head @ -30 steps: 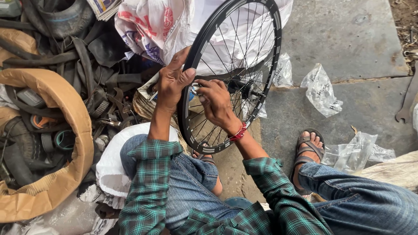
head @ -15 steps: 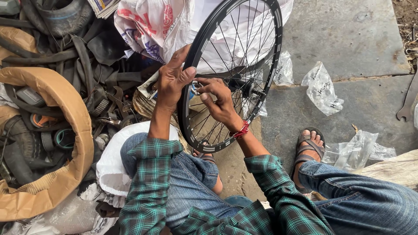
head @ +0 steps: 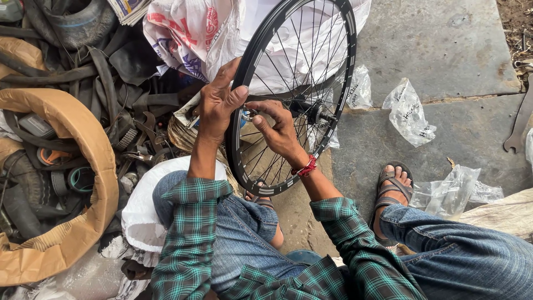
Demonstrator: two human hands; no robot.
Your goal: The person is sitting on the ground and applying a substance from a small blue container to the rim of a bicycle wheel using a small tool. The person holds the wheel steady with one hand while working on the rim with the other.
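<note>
Black and thin-spoked, a bicycle wheel [head: 300, 94] stands on edge between the person's knees, its lower rim down near a sandalled foot and its top reaching past the upper edge of the view. The left hand [head: 219, 103] is closed over the rim on the wheel's left side, thumb pressed across to the inner face. The right hand [head: 277, 130] reaches in among the spokes just beside it, fingers pinched together on something small near the rim; what it pinches is too small to tell. A red thread band [head: 306, 166] circles the right wrist.

Behind the wheel lies a white plastic sack with red and blue print [head: 189, 33], partly hidden by the rim and spokes. To the left, a heap of old black rubber tubes and tyres [head: 83, 61] crowds close against the left forearm, with a torn brown cardboard sheet [head: 66, 166] curled around part of it. A white cloth bundle [head: 139, 216] sits under the left knee.

To the right, the grey stone floor [head: 444, 44] carries several crumpled clear plastic bags [head: 408, 111], well apart from the hands. A metal spanner [head: 519, 125] lies at the right edge. The other sandalled foot [head: 391, 191] rests flat on the stone beside more clear plastic [head: 449, 191].
</note>
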